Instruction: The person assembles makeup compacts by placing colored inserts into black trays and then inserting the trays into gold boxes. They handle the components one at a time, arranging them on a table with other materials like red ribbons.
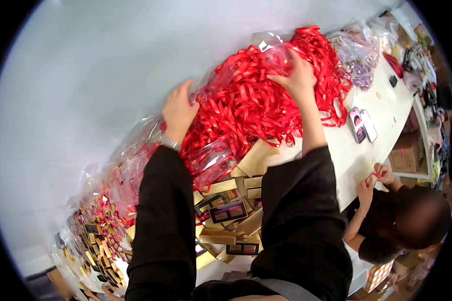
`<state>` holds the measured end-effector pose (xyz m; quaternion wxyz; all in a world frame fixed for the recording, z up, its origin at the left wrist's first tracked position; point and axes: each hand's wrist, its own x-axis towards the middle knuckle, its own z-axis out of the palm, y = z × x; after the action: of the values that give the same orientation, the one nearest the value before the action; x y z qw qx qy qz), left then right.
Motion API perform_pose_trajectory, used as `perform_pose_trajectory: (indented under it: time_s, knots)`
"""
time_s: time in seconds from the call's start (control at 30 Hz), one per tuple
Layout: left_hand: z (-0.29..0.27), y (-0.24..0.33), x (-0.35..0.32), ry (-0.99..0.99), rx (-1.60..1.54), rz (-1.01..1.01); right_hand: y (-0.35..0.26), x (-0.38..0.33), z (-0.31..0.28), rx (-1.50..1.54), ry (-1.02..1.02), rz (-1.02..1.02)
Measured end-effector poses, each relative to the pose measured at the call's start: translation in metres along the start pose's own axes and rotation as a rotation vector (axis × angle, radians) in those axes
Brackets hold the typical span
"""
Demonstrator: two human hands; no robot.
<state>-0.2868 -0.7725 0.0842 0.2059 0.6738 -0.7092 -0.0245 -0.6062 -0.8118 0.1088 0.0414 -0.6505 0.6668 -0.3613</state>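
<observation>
**Both hands in the ribbon heap — inspection of handling and count**

Landmark: the ribbon heap (pixel 266 95), a red tangle on the white surface (pixel 381 108).

Hands. The left hand (pixel 178 110) rests at the heap's left edge, fingers curled on a clear bag (pixel 211 83); how firm the grip is I cannot tell. The right hand (pixel 299 75) sits on top of the heap, fingers closed on clear film and ribbon there.

Handling, as a judgement: the ribbons are looped and interlocked, so a slow lift of one strand, with the other hand pinning the mass, should keep the rest from trailing out. The film is slippery — a pinch at its edge would hold better than a flat press.

Count.
- Ribbon heap: one; strands too many to count.
- Phones (pixel 362 124): two, right of the heap, side by side.
- Gold boxes (pixel 228 210): many, piled below the heap; no exact count possible.
- Bag of trinkets (pixel 356 55): one, right of the heap's top.
- A second person (pixel 402 220), lower right of the heap, works something small and red with both hands.
</observation>
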Motion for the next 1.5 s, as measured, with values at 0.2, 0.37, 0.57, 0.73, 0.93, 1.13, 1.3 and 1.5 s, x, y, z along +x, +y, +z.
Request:
perform_pose_trajectory:
  time_s: [0.2, 0.37, 0.57, 0.73, 0.93, 1.13, 1.3, 1.5]
  knots:
    - [-0.136, -0.111, -0.113, 0.401, 0.534, -0.175, -0.118, -0.058, 0.016, 0.386, -0.356, -0.549]
    - [-0.163, -0.120, -0.134, 0.342, 0.670, 0.080, -0.047, 0.077, 0.044, 0.213, -0.104, -0.279]
    - [0.006, -0.003, -0.002, -0.016, -0.230, 0.223, -0.004, 0.071, 0.071, -0.695, -0.171, -0.453]
    - [0.065, -0.005, 0.000, -0.051, -0.221, -0.018, -0.046, 0.019, 0.000, -0.141, 0.474, -0.612]
    - [-0.112, -0.076, -0.113, 0.311, -0.299, -0.312, -0.166, -0.154, 0.008, 1.241, -0.389, 0.456]
    - [-0.239, -0.209, -0.287, 0.116, 0.242, -0.572, -0.189, -0.202, 0.054, -0.149, -0.823, -0.812]
    - [-0.251, -0.198, -0.396, -0.016, 0.218, -0.425, -0.133, -0.221, 0.057, -0.525, -0.538, -1.313]
    - [-0.259, -0.132, -0.514, 0.134, -0.005, -0.496, -0.125, -0.194, 0.062, -0.508, -0.681, -0.937]
